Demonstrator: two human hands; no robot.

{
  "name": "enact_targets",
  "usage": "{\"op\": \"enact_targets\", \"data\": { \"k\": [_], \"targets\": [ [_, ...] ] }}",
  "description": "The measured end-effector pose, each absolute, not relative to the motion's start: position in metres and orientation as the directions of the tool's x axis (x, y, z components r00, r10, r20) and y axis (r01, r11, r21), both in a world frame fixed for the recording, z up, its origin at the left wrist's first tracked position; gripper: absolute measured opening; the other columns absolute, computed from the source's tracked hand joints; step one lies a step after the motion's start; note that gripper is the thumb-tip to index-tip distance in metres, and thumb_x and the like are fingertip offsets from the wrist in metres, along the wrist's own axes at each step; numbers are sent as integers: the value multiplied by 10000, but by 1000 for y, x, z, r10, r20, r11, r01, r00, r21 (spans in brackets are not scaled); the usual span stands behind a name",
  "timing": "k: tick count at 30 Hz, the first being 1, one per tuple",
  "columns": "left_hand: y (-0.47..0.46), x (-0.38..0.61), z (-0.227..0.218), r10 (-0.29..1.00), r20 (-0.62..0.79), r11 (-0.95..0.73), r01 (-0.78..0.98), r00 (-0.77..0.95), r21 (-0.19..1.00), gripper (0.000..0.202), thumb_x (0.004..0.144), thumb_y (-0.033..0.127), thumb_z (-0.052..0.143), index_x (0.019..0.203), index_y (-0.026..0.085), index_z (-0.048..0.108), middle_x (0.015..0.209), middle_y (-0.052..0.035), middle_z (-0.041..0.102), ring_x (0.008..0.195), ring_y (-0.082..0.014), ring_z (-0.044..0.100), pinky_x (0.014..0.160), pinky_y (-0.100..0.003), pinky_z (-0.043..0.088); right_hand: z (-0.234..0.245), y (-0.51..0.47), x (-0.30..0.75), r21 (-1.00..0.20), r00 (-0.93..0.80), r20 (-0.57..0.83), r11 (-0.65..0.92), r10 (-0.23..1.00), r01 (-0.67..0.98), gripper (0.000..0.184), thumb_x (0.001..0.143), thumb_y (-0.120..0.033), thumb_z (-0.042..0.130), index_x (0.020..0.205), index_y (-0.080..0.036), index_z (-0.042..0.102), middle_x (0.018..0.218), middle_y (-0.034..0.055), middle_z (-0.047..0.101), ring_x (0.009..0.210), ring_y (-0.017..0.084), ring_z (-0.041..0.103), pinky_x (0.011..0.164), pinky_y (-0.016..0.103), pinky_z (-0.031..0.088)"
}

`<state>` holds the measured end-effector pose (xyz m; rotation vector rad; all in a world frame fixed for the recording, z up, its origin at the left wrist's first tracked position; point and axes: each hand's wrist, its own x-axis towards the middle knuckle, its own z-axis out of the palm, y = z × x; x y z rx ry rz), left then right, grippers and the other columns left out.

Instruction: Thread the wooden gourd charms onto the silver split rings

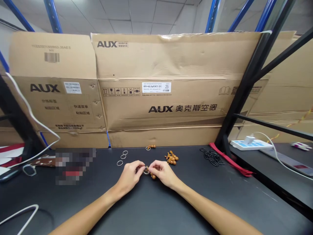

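Low over the dark table, my left hand (132, 173) pinches the left side of a metal split ring (146, 171). My right hand (163, 171) is closed at the ring's other side, on a brown gourd charm (153, 176) whose rounded body shows below the fingers. Whether the charm's loop is threaded on the ring cannot be made out. Behind my hands lies a ring with a brown gourd charm (152, 147) beside it, seemingly joined. Several loose charms (172, 158) form a pile to the right. Loose split rings (119, 163) lie on the left.
A heap of black rings or clasps (212, 157) and a red strap (232, 163) lie at the right. A white power strip (251, 144) is beyond the black frame post. Large cardboard boxes (158, 71) stand along the back. A white cable (34, 114) hangs at left.
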<state>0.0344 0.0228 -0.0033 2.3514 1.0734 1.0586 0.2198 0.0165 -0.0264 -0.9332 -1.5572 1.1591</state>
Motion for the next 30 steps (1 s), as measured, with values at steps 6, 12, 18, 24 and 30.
{"op": "enact_targets", "data": {
  "k": [6, 12, 18, 24, 30],
  "targets": [
    [23, 36, -6, 754, 437, -644, 418, 491, 641, 156, 886, 240, 496, 850, 188, 639, 750, -16, 682, 645, -148, 618, 626, -237, 459, -24, 15, 219, -967, -267, 227, 250, 937, 57, 300, 760, -450, 666, 748, -154, 623, 653, 4, 621, 545, 110, 537, 557, 242, 436],
    [27, 36, -12, 766, 456, -627, 375, 453, 683, 112, 869, 222, 503, 809, 181, 589, 742, -17, 659, 668, -153, 637, 652, -247, 491, -21, 14, 219, -966, -281, 229, 254, 932, 54, 315, 756, -462, 670, 755, -148, 643, 657, 12, 636, 577, 120, 560, 581, 249, 448],
    [29, 35, -14, 786, 434, -598, 366, 440, 713, 114, 868, 231, 483, 799, 177, 556, 674, 3, 602, 594, -130, 582, 594, -233, 473, -19, 13, 218, -977, -284, 202, 215, 937, 14, 347, 748, -476, 672, 773, -131, 651, 653, 23, 650, 549, 121, 573, 549, 252, 448],
    [34, 34, -15, 839, 354, -487, 282, 413, 827, 118, 850, 267, 500, 813, 167, 549, 670, -4, 594, 595, -139, 581, 563, -247, 486, -20, 13, 217, -973, -284, 209, 229, 936, 39, 356, 765, -496, 644, 772, -139, 634, 677, 27, 651, 595, 156, 624, 586, 281, 493],
    [33, 35, -12, 862, 302, -415, 225, 407, 881, 144, 832, 310, 537, 815, 168, 546, 653, 3, 588, 606, -144, 597, 558, -248, 485, -19, 13, 223, -823, -213, 401, 453, 891, 343, 259, 832, -403, 598, 723, -170, 628, 724, 25, 627, 644, 140, 576, 618, 258, 456]
  ]
}}
